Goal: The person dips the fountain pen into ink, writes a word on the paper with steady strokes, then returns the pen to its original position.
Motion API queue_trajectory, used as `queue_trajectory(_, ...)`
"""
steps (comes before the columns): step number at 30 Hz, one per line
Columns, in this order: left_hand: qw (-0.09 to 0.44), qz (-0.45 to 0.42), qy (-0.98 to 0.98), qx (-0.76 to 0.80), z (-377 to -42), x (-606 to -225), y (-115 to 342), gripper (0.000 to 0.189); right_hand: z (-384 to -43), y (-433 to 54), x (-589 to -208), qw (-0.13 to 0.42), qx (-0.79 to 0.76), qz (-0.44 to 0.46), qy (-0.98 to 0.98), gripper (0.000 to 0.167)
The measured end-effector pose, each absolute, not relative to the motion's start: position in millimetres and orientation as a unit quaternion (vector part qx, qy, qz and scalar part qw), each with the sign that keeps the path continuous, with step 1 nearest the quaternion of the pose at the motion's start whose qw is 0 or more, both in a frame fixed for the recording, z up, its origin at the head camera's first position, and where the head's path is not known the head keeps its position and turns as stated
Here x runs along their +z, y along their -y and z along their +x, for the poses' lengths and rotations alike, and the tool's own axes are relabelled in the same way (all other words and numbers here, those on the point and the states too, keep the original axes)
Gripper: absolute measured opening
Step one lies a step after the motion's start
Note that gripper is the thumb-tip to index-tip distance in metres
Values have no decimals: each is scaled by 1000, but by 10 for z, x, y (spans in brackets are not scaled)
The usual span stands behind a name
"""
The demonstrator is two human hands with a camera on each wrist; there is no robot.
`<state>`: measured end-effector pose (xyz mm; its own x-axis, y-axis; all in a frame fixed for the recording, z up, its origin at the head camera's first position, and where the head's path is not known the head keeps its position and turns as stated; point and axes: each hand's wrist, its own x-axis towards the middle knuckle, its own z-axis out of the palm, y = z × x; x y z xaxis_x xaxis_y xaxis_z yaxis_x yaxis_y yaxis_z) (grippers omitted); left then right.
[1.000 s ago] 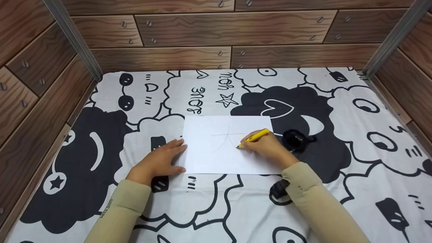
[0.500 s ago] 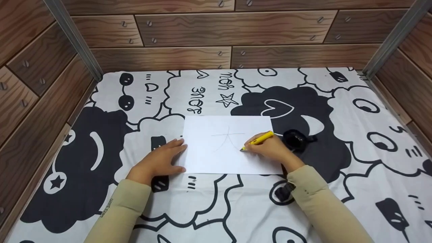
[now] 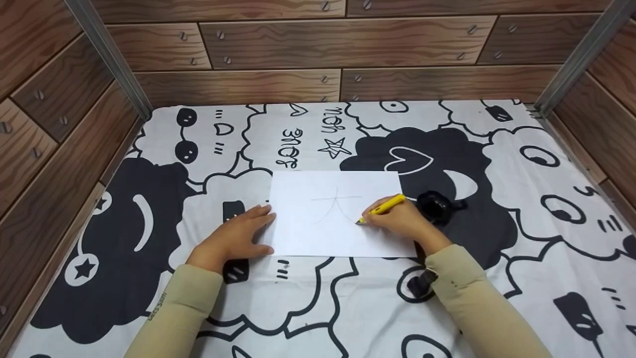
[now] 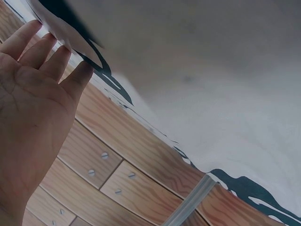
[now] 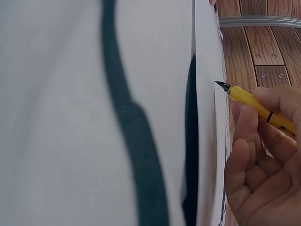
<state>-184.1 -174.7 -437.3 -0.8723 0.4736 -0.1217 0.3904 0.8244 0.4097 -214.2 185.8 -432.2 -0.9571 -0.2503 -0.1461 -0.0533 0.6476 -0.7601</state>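
A white sheet of paper (image 3: pixel 303 238) lies on the patterned cloth, with thin strokes on it: a horizontal line, a short upright and two slanting legs. My right hand (image 3: pixel 400 216) pinches a yellow fountain pen (image 3: pixel 390 204) between thumb and fingers, to the right of these strokes. In the right wrist view the pen's dark nib (image 5: pixel 222 85) points at the paper and appears to touch it at a stroke's end. My left hand (image 3: pixel 236 233) rests at the paper's left edge, fingers spread and fairly straight; in the left wrist view its palm (image 4: pixel 35 108) shows, holding nothing.
A black rounded object (image 3: pixel 435 206) sits just beyond my right wrist, its kind unclear. A black device (image 3: pixel 421 284) is at the right cuff. The black-and-white cloth (image 3: pixel 288 303) covers the surface. Wood-patterned walls (image 3: pixel 343 42) and grey posts (image 3: pixel 112 64) enclose it.
My right hand has moved slightly right and toward me with the fountain pen, and the right-hand slanting stroke has grown longer. My left hand has stayed in place.
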Motion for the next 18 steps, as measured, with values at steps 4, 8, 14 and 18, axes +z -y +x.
queue_trajectory(4, 112, 226, -949, 190, -1841, -4373, 1752, 74, -2151, -1872, -4328, 117, -408, -87, -901, 13)
queue_trajectory(8, 111, 223, -950, 190, -1839, -4377, 1745, 74, -2163, -1888, -4325, 113, -412, -89, -900, 14)
queue_trajectory(14, 110, 222, -951, 185, -1838, -4381, 1741, 73, -2182, -1902, -4306, 113, -431, -77, -892, 18)
queue_trajectory(18, 109, 225, -951, 185, -1840, -4382, 1740, 73, -2183, -1901, -4303, 106, -442, -68, -888, 18)
